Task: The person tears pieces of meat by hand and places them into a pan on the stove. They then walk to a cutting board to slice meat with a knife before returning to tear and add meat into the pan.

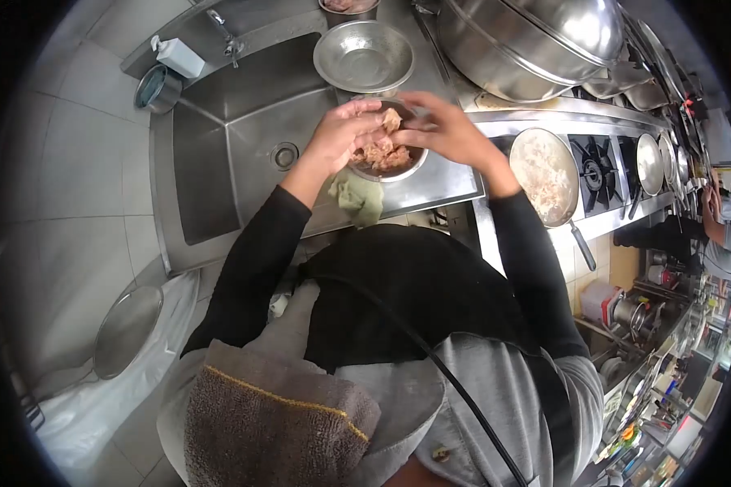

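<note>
A metal bowl (418, 165) of raw meat chunks (386, 158) sits on the steel counter beside the sink. Just above it, a pale piece of meat (391, 120) is between my two hands. My left hand (343, 136) comes in from the left, its curled fingers against the piece. From the right, my right hand (445, 130) reaches over the bowl, fingers bent around the same piece and slightly blurred. A green cloth (357, 199) hangs at the counter's front edge, just below the bowl.
An empty metal bowl (364, 57) stands behind the meat bowl. The sink (256, 174) is at left, with a faucet (229, 47). On the stove at right rests a frying pan (544, 177) with pale food. A large steel pot (512, 49) stands behind. Another person (715, 223) is far right.
</note>
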`<state>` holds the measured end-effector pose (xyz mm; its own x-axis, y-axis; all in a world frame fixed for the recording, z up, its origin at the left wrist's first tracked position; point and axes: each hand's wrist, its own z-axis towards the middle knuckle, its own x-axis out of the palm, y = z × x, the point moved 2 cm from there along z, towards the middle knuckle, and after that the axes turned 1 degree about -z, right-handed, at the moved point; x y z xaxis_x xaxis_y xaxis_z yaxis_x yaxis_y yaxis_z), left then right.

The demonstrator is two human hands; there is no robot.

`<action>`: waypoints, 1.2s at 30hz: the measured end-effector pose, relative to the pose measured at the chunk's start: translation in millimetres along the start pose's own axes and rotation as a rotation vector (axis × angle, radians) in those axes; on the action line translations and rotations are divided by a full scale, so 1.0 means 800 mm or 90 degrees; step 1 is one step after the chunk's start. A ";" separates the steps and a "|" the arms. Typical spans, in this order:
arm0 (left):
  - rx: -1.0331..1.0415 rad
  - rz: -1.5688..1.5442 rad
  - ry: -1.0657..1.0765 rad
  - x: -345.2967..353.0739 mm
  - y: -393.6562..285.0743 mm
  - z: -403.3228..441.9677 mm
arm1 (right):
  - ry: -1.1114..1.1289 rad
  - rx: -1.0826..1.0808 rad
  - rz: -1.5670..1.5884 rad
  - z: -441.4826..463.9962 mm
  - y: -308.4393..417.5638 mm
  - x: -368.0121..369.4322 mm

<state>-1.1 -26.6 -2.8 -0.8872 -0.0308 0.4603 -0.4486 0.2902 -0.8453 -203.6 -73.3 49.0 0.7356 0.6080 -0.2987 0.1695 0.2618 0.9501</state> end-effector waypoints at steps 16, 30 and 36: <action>0.010 0.244 -0.153 -0.085 0.057 -0.026 | 0.241 0.142 -0.550 0.069 -0.133 0.140; -0.017 0.047 -0.165 -0.064 0.073 -0.030 | 0.133 0.309 -0.010 0.059 -0.143 0.114; 0.000 0.052 -0.152 -0.059 0.076 -0.029 | 0.204 0.007 -0.528 0.079 -0.213 0.141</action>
<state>16.1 14.5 -69.4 -0.9208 -0.2317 0.3137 -0.3745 0.3010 -0.8770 -108.2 -97.1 -140.8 0.1549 0.4063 -0.9005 0.5736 0.7052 0.4168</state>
